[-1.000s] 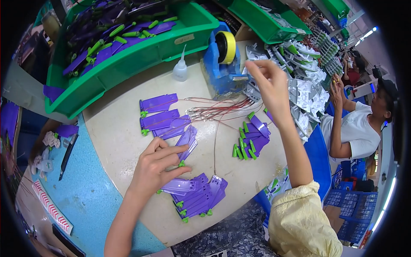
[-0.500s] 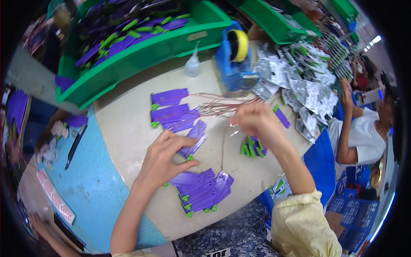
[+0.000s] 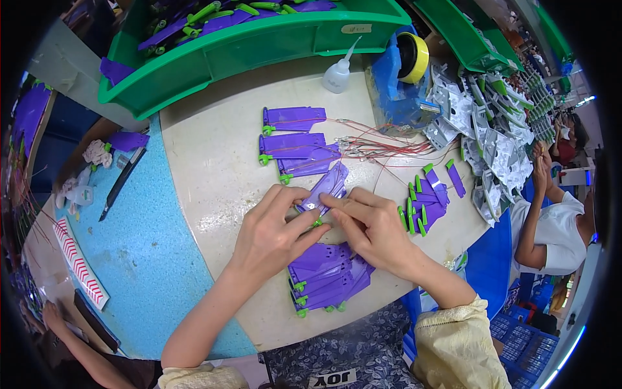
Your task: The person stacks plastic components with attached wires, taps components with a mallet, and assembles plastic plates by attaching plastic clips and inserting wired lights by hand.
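My left hand (image 3: 275, 223) and my right hand (image 3: 376, 230) meet over a purple plastic piece (image 3: 332, 181) with a green end, lying tilted on the table. My left fingers and thumb close around its near-left part. The right fingertips press together on its right edge; anything small between them is hidden. Just beyond are several purple pieces with green ends (image 3: 295, 146), with thin red wires (image 3: 389, 148) running right from them. Close to me, a fanned stack of purple pieces (image 3: 324, 285) lies partly under my right hand.
A green bin (image 3: 259, 48) of purple parts stands at the far side, near a white dropper bottle (image 3: 337, 76) and a blue tape dispenser (image 3: 395, 84). Right are more purple pieces (image 3: 427, 198) and a heap of silver-grey parts (image 3: 492, 149). A person (image 3: 551, 227) sits beyond.
My right hand has come left and nearer, from beside the wires onto the purple piece. My left hand has closed its thumb toward its fingers there. The whole view has shifted.
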Demonstrator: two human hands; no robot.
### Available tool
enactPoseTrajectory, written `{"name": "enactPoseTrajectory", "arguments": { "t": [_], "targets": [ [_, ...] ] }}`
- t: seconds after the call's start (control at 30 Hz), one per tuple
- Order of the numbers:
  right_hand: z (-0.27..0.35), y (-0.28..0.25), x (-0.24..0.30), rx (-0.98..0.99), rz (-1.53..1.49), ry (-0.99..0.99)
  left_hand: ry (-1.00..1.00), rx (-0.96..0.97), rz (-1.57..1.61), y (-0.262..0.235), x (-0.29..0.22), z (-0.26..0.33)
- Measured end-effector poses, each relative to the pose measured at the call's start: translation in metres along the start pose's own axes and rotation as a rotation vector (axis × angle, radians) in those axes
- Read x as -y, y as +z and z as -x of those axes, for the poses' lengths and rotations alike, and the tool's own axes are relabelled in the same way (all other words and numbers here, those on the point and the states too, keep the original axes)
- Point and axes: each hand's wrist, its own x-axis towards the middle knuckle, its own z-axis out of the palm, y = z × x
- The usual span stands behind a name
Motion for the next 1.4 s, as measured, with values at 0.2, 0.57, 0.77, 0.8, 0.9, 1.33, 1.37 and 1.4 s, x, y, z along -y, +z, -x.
{"name": "enactPoseTrajectory", "arguments": {
  "t": [0.2, 0.57, 0.77, 0.8, 0.9, 1.33, 1.37, 1.4],
  "targets": [
    [-0.065, -0.037, -0.01, -0.472, 0.322, -0.478, -0.109, 0.193, -0.072, -0.007, -0.006, -0.011],
    [-0.091, -0.031, -0.042, -0.37, 0.378, -0.352, 0.013, -0.027, -0.059, -0.027, 0.032, -0.026],
    [-0.011, -0.069, 0.076, -0.181, 0.01, -0.43, -0.039, 0.126, 0.002, -0.043, -0.006, 0.035],
    [-0.011, -0.052, 0.068, -0.1, -0.029, -0.363, -0.117, 0.056, -0.014, -0.035, -0.002, 0.038],
    [-0.012, -0.015, 0.032, 0.02, 0.001, -0.19, -0.134, 0.009, 0.068, -0.016, -0.008, 0.018],
    [-0.016, 0.002, 0.012, 0.313, -0.243, 0.093, -0.292, -0.096, 0.299, 0.002, -0.009, 0.02],
    [-0.013, 0.002, 0.009, 0.299, -0.268, 0.083, -0.281, -0.09, 0.301, 0.002, -0.008, 0.019],
    [-0.011, 0.003, 0.007, 0.285, -0.294, 0.075, -0.269, -0.082, 0.304, 0.003, -0.008, 0.019]
  ]
}}
